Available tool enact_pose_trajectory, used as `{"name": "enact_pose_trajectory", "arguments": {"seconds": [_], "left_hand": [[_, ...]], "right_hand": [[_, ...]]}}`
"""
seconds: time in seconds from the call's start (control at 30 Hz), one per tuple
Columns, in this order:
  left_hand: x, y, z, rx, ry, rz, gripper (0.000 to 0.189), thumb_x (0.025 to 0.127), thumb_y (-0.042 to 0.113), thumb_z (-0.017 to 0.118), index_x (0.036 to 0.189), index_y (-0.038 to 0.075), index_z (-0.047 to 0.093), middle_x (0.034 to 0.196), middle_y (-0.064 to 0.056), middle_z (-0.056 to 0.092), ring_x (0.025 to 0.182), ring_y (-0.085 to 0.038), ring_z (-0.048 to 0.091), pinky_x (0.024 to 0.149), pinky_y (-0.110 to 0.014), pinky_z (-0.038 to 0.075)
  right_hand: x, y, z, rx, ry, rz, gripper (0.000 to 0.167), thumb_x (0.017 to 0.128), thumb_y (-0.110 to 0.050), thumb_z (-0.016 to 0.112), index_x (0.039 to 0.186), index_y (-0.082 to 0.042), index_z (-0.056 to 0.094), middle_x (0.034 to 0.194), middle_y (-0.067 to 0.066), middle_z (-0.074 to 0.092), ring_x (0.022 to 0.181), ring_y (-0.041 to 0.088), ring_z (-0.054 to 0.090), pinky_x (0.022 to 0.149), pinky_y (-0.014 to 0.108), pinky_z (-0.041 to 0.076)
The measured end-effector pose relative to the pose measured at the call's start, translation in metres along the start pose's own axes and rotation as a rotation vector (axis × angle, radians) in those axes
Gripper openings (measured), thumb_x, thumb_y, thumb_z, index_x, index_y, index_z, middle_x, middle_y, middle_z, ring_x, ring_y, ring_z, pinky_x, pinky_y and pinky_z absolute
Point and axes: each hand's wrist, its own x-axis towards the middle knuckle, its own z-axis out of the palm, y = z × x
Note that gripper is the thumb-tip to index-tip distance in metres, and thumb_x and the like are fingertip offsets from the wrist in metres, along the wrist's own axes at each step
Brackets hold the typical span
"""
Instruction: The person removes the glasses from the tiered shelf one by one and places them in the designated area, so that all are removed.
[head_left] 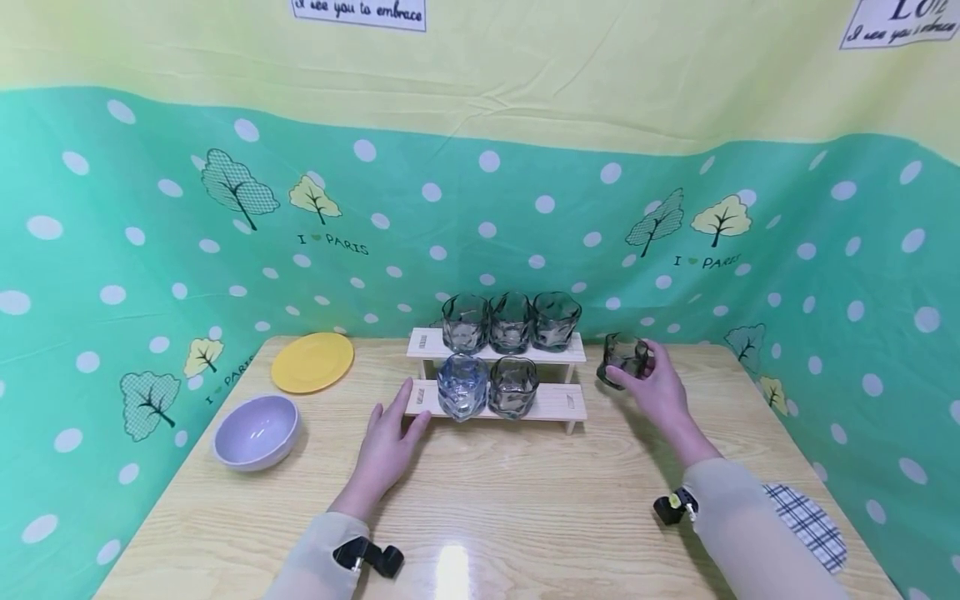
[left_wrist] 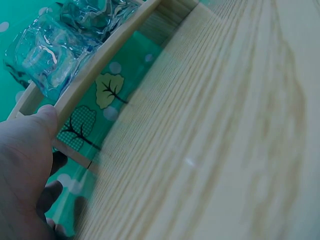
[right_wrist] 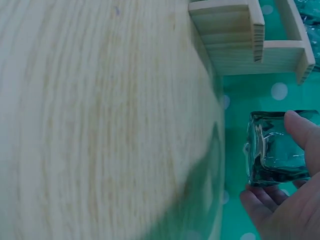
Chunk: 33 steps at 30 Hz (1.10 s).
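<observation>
My right hand (head_left: pixel 662 385) grips a smoky grey glass (head_left: pixel 627 357) to the right of a two-step wooden rack (head_left: pixel 551 403). Thumb and fingers lie on either side of this glass (right_wrist: pixel 275 147) in the right wrist view. At the rack's lower left end is my left hand (head_left: pixel 388 442), its fingers loosely extended and its thumb against the edge of the wood (left_wrist: pixel 82 92). On the lower step stand a bluish glass (head_left: pixel 462 387) and a grey glass (head_left: pixel 513 387). The upper step bears three grey glasses, the middle one (head_left: pixel 511 323) between two others.
Toward the table's left side are a yellow plate (head_left: pixel 312 362) and a lavender bowl (head_left: pixel 257 432). A checked round mat (head_left: pixel 808 523) lies at the right, partly behind my right sleeve. A green and yellow cloth (head_left: pixel 480 208) hangs around the wooden table (head_left: pixel 517 500).
</observation>
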Motion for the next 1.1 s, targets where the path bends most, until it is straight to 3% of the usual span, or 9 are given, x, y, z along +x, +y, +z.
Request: {"name": "enact_pose_trajectory", "arguments": {"seconds": [0.5,0.87,1.1], "left_hand": [[0.000,-0.001,0.000,0.008,-0.007,-0.009,0.074,0.116,0.035,0.062,0.174,0.004,0.029,0.167,-0.024,0.046,0.154,-0.043,0.046,0.137,-0.060,0.006],[-0.001,0.002,0.000,-0.008,0.004,-0.006,0.073,0.115,0.034,0.062,0.174,0.004,0.030,0.167,-0.024,0.046,0.155,-0.043,0.045,0.137,-0.060,0.006],[-0.001,0.000,0.000,-0.007,0.003,-0.004,0.075,0.115,0.035,0.063,0.175,0.005,0.029,0.168,-0.024,0.045,0.154,-0.043,0.046,0.137,-0.060,0.006]], "right_hand": [[0.018,0.021,0.009,-0.042,-0.014,0.038,0.111,0.099,-0.045,0.085,0.178,-0.015,0.013,0.157,0.033,0.050,0.137,0.053,0.054,0.115,0.067,0.049],[0.019,0.023,0.011,-0.062,-0.018,0.023,0.109,0.101,-0.045,0.083,0.177,-0.011,0.013,0.161,0.037,0.045,0.146,0.056,0.047,0.121,0.069,0.043],[0.021,0.028,0.012,-0.098,-0.011,0.018,0.110,0.100,-0.051,0.082,0.177,-0.012,0.013,0.156,0.036,0.048,0.142,0.055,0.049,0.116,0.070,0.047]]}}
